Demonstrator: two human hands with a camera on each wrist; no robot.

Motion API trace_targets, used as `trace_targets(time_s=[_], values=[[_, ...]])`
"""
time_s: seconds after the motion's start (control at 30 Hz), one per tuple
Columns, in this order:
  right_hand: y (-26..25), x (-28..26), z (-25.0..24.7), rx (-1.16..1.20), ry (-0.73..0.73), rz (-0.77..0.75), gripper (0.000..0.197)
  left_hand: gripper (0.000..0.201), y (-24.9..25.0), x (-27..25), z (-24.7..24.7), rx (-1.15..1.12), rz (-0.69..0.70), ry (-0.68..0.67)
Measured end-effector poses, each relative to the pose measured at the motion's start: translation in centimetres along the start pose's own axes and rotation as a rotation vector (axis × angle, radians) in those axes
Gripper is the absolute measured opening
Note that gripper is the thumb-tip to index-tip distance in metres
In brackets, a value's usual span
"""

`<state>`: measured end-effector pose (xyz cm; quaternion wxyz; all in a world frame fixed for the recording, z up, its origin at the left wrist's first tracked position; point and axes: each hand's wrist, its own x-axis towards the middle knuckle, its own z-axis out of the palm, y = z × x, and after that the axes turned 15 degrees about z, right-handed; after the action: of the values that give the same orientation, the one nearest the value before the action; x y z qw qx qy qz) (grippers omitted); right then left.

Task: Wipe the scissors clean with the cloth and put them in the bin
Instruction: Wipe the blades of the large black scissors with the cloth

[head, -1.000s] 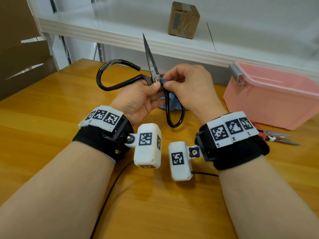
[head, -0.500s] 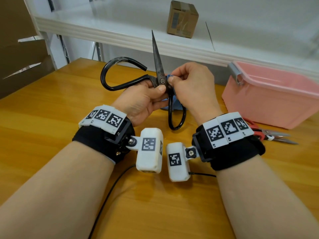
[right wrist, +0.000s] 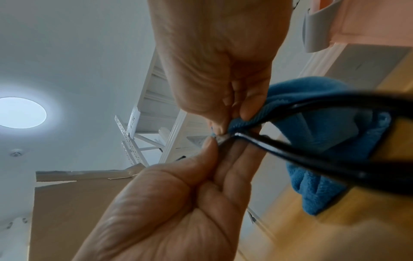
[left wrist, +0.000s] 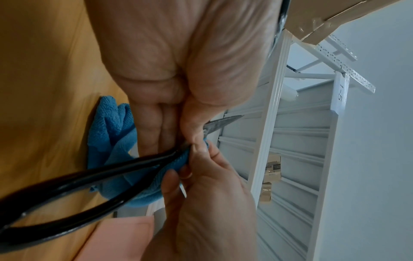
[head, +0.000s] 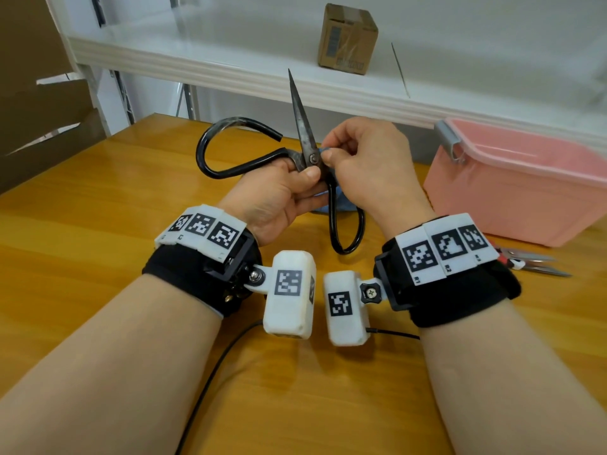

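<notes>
Wiping the scissors at the pivot, above the worktop

The left hand [head: 279,195] clasps the black scissors [head: 307,149] just below the pivot screw, thumb pressed on the joint, so the closed blades point up and away from the person and both loop handles hang free. The right hand [head: 368,159] pinches a fold of the blue cloth [left wrist: 111,134] against the metal beside the pivot; the rest of the cloth trails down behind the lower handle toward the wooden worktop [head: 98,224]. Held this way, the steadying grip likely lets the cloth rub the joint without the blades opening. The pink bin [head: 512,182] stands to the right, near but apart, the scissors not yet in it.
</notes>
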<state>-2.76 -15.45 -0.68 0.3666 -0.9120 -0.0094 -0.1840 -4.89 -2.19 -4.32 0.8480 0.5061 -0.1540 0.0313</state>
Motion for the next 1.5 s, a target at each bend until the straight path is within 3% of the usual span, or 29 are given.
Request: trace_targets(time_s=[0.3,0.4,0.53,0.77,0.87,1.03,1.17,1.3,1.5], values=[[0.0,0.1,-0.3,0.083,0.097,0.048,0.005,0.035,-0.1,0.0,0.3,0.018,-0.004,0.012],[0.2,0.3,-0.8,0.198,0.027,0.072,0.002,0.036,0.0,0.1,0.3,-0.039,0.005,0.014],[0.4,0.6,-1.3,0.198,-0.043,0.03,0.019,0.036,0.5,0.1,0.0,-0.11,0.003,0.045],[-0.2,0.3,-1.1,-0.102,0.067,-0.131,0.003,0.027,0.5,0.3,-0.3,-0.173,-0.022,0.075],[-0.4,0.3,-1.1,-0.088,0.078,-0.154,0.003,0.02,0.8,0.4,-0.4,-0.184,-0.033,0.067],[-0.4,0.3,-1.6,0.102,0.181,-0.084,0.003,0.026,0.9,0.6,-0.5,-0.232,-0.033,0.111],[-0.2,0.2,-2.0,0.14,0.149,-0.082,0.01,0.027,0.9,0.8,-0.8,-0.28,-0.071,0.117],[-0.5,0.0,-1.4,0.091,0.116,-0.112,0.013,0.012,0.9,0.8,-0.8,-0.409,-0.108,0.15],[-0.9,-0.2,-1.4,0.123,0.052,-0.118,0.012,0.021,0.8,0.9,-1.2,-0.485,-0.076,0.13]])
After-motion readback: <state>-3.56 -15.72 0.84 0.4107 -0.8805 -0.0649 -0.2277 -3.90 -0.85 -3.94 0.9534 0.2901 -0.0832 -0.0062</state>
